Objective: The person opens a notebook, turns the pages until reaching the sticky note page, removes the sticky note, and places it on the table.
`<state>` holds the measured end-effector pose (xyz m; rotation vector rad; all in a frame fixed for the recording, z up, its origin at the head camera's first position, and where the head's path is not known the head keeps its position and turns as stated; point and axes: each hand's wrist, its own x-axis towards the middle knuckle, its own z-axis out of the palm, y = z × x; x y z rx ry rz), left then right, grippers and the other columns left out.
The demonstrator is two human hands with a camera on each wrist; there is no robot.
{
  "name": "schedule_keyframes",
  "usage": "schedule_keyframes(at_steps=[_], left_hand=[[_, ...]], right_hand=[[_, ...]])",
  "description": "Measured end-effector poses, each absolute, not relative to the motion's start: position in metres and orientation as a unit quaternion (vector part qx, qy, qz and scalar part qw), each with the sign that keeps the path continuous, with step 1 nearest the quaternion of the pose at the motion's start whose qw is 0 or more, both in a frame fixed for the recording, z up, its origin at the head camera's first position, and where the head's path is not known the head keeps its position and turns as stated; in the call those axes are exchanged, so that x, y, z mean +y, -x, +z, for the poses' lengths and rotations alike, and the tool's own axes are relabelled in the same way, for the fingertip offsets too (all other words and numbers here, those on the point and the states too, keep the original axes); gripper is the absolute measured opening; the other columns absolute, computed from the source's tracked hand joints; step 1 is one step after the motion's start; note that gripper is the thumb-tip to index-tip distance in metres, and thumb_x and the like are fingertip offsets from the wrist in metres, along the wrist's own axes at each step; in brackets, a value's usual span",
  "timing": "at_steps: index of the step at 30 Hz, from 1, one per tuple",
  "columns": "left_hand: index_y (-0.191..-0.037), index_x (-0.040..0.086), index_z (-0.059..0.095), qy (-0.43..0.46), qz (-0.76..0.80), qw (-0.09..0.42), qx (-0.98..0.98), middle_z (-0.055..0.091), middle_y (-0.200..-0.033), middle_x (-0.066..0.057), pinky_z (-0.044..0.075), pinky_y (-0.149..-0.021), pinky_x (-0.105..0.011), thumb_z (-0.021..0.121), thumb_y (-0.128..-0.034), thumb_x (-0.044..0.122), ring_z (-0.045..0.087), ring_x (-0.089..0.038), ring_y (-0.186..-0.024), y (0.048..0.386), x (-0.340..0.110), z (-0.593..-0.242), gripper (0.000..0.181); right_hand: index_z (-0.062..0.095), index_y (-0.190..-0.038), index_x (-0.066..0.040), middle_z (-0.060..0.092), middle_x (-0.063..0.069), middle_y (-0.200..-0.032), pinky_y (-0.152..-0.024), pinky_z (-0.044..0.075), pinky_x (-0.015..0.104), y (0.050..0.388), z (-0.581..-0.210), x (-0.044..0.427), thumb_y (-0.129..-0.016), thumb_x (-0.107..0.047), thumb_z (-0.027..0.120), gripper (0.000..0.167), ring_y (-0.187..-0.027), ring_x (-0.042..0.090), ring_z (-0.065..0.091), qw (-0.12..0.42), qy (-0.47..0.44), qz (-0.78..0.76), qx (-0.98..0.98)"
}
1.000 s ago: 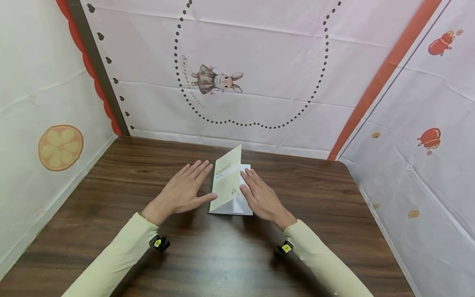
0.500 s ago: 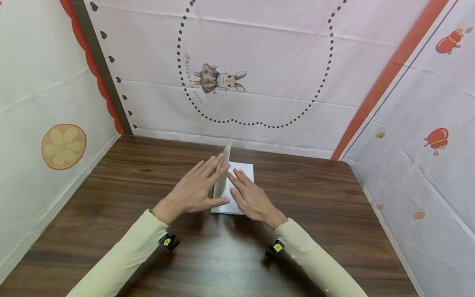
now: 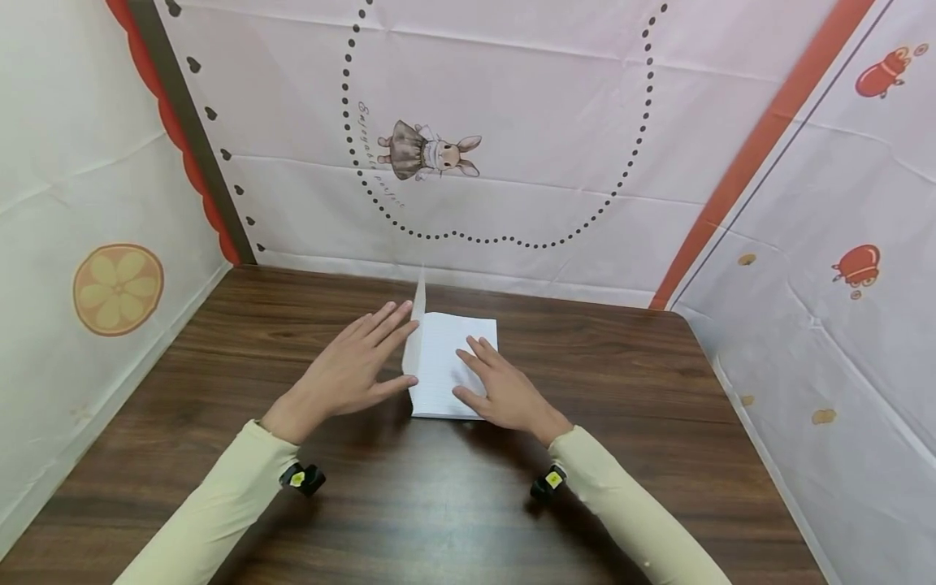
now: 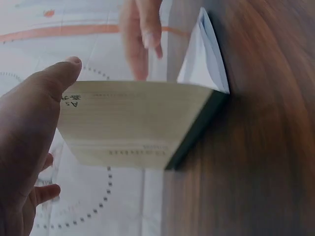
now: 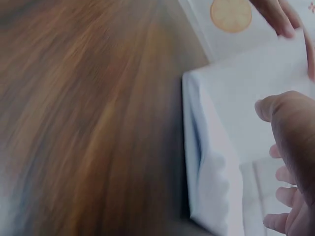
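A notebook with white lined pages (image 3: 442, 370) lies on the table, its cover (image 3: 415, 329) raised nearly upright at the left side. In the left wrist view the cream outer side of the cover (image 4: 133, 123) and a dark green spine (image 4: 199, 129) show. My left hand (image 3: 344, 370), fingers spread, is at the cover's left, its fingertips by the edge; contact is hard to tell. My right hand (image 3: 512, 390) is over the right part of the pages with straight, spread fingers and grips nothing. In the right wrist view its thumb is above the page (image 5: 231, 98).
The brown wooden table (image 3: 621, 382) reaches to a white printed cloth (image 3: 512, 114) behind it, with more cloth walls at left and right. A black band with a yellow tag is on each wrist.
The cover has swung from leaning right over the pages to nearly upright at the left, uncovering the lined page. My left hand went right, then back left; my right hand shifted slightly.
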<state>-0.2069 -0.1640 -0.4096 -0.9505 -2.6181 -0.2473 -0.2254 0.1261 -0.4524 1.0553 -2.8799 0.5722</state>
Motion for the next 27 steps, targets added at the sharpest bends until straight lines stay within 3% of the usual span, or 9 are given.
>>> schedule_keyframes(at_steps=[6,16,27], left_hand=[[-0.155,0.002,0.04,0.325,-0.116,0.186,-0.92,0.029,-0.167,-0.014,0.032,-0.119,-0.053,0.063,-0.0964,0.054,0.029,-0.036,-0.153,0.204,-0.191,-0.423,0.082],[-0.151,-0.002,0.045,0.319,-0.103,0.205,-0.919,0.034,-0.164,-0.018,0.036,-0.114,-0.058,0.068,-0.0929,0.04,0.036,-0.042,-0.147,0.197,-0.219,-0.439,0.075],[-0.156,-0.001,0.038,0.277,-0.088,0.076,-0.954,0.032,-0.164,-0.02,0.029,-0.119,-0.061,0.06,-0.1015,0.036,0.029,-0.043,-0.151,0.191,-0.237,-0.46,0.069]], right_hand=[[0.042,-0.156,-0.01,0.031,0.018,-0.165,-0.124,0.026,0.048,0.229,-0.465,0.139,-0.103,-0.05,0.054,0.068,-0.154,0.039,0.023,-0.01,-0.335,0.179,-0.925],[0.041,-0.158,-0.012,0.031,0.011,-0.166,-0.124,0.025,0.05,0.227,-0.477,0.152,-0.103,-0.056,0.051,0.071,-0.156,0.034,0.021,-0.042,-0.312,0.156,-0.936],[0.045,-0.156,-0.016,0.035,0.007,-0.164,-0.123,0.025,0.056,0.228,-0.483,0.162,-0.102,-0.057,0.052,0.068,-0.155,0.034,0.022,-0.05,-0.312,0.136,-0.939]])
